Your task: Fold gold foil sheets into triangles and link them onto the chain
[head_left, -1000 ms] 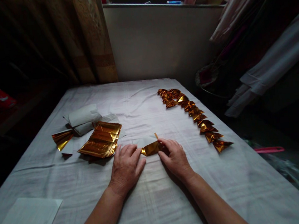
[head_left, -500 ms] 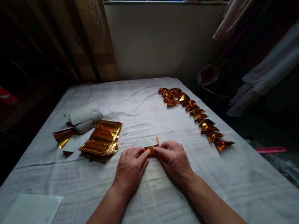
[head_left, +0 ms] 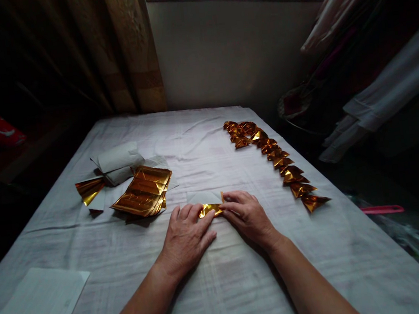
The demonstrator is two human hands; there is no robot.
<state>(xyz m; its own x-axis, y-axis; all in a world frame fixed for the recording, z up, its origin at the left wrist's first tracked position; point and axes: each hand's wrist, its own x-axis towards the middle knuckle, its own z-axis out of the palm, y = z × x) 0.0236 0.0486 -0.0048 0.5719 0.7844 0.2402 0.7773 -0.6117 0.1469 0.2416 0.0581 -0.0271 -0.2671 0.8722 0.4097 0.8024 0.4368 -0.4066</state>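
Observation:
A partly folded sheet of gold foil paper point(head_left: 211, 209) lies on the cloth-covered table in front of me, its pale back showing along the far side. My left hand point(head_left: 188, 234) rests flat over its left part, fingers stretched out and the thumb apart on the cloth. At the right end, my right hand point(head_left: 247, 218) has its bent fingers closed on the folded edge; the fingertips partly hide the fold. Left of my hands sits a stack of gold foil sheets point(head_left: 143, 192).
Folded gold foil pieces point(head_left: 290, 174) run in a row along the table's right side. Crumpled white paper point(head_left: 117, 160) lies behind the stack. A pale printed sheet point(head_left: 38, 310) is at the near left. A pink handle point(head_left: 384, 209) shows beyond the right edge.
My left thumb has come off the foil and down onto the cloth, and the left fingers lie flatter. My right fingers have shifted slightly up and right. More shiny foil shows between the hands.

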